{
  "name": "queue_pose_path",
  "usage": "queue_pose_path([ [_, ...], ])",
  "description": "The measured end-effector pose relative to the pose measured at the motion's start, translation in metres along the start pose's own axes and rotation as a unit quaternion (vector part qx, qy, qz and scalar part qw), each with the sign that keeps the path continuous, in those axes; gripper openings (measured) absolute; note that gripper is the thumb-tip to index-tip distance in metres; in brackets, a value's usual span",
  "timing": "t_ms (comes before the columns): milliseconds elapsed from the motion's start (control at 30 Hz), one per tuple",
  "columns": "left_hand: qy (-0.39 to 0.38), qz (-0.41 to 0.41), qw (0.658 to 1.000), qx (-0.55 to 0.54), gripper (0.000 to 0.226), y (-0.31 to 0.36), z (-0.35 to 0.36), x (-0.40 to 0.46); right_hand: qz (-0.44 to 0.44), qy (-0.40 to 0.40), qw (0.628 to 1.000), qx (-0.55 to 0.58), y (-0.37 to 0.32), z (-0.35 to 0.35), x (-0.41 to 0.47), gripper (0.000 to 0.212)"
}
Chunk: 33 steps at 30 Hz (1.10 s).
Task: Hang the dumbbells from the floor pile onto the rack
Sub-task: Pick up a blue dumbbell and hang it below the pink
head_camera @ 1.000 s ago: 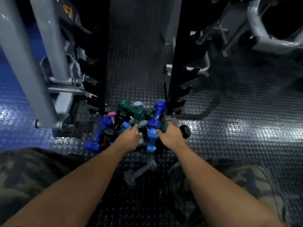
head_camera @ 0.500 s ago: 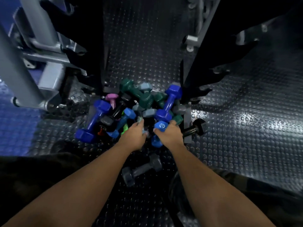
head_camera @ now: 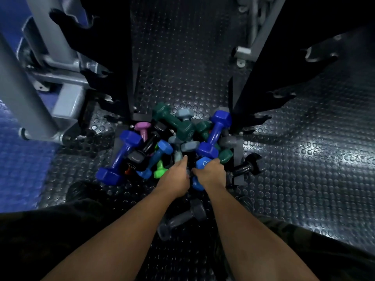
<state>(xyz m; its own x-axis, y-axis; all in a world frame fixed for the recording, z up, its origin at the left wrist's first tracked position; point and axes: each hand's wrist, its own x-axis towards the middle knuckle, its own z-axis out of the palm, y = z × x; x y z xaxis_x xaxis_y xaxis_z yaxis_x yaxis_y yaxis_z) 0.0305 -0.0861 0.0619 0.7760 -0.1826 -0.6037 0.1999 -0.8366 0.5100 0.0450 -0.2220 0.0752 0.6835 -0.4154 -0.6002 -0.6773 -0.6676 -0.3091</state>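
Note:
A pile of coloured dumbbells (head_camera: 182, 126) lies on the studded floor between the two black uprights of the rack (head_camera: 249, 84). My right hand (head_camera: 211, 173) is closed round the handle of a light blue dumbbell (head_camera: 203, 163) at the pile's near edge. My left hand (head_camera: 176, 177) reaches into the pile beside it, fingers curled over a pale grey dumbbell (head_camera: 178, 153); what it grips is hidden. Big blue dumbbells lie left (head_camera: 119, 157) and right (head_camera: 215, 134). A dark grey dumbbell (head_camera: 182, 218) lies alone between my forearms.
Black rack hooks (head_camera: 284, 96) stick out to the right and left (head_camera: 97, 72) of the uprights. A grey machine frame (head_camera: 36, 94) stands at the left on blue flooring. A black dumbbell (head_camera: 245, 167) lies right of the pile. My knees fill the bottom corners.
The view has tilted down and closer to the pile. My right hand's fingers have wrapped round the light blue dumbbell; my left hand has pushed a little deeper into the pile.

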Motion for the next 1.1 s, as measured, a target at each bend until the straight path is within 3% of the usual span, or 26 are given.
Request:
queue_pose_path([
  [233,0.003,-0.005,1.0,-0.022,0.071,-0.011,0.0,-0.002,-0.01,0.007,1.0,-0.009,0.014,-0.003,-0.011,0.075],
  [433,-0.002,0.024,0.999,-0.031,0.067,-0.004,-0.007,-0.01,0.006,0.012,0.999,0.051,0.015,-0.024,-0.034,0.071],
  [567,0.006,0.054,0.995,-0.089,0.064,0.012,-0.017,-0.022,-0.008,0.014,0.995,0.099,-0.002,-0.05,-0.056,0.059],
  [667,0.028,0.004,0.985,-0.168,0.054,0.018,-0.03,-0.033,-0.042,0.022,0.991,0.121,-0.022,-0.079,-0.077,0.059],
  [767,0.014,-0.074,0.947,-0.312,0.055,0.019,-0.052,-0.052,-0.082,0.031,0.983,0.163,-0.043,-0.114,-0.102,0.053],
  [867,-0.051,-0.15,0.834,-0.529,0.073,0.034,-0.082,-0.071,-0.108,0.005,0.956,0.271,-0.058,-0.153,-0.132,0.049],
  [933,-0.055,-0.132,0.771,-0.62,0.069,0.056,-0.111,-0.086,-0.137,-0.03,0.931,0.336,-0.059,-0.179,-0.153,0.036],
  [1000,-0.038,-0.101,0.765,-0.635,0.058,0.078,-0.137,-0.102,-0.164,-0.048,0.902,0.396,-0.055,-0.2,-0.169,0.028],
  [1100,-0.013,-0.058,0.796,-0.602,0.056,0.099,-0.17,-0.125,-0.196,-0.06,0.865,0.459,-0.051,-0.226,-0.191,0.034],
])
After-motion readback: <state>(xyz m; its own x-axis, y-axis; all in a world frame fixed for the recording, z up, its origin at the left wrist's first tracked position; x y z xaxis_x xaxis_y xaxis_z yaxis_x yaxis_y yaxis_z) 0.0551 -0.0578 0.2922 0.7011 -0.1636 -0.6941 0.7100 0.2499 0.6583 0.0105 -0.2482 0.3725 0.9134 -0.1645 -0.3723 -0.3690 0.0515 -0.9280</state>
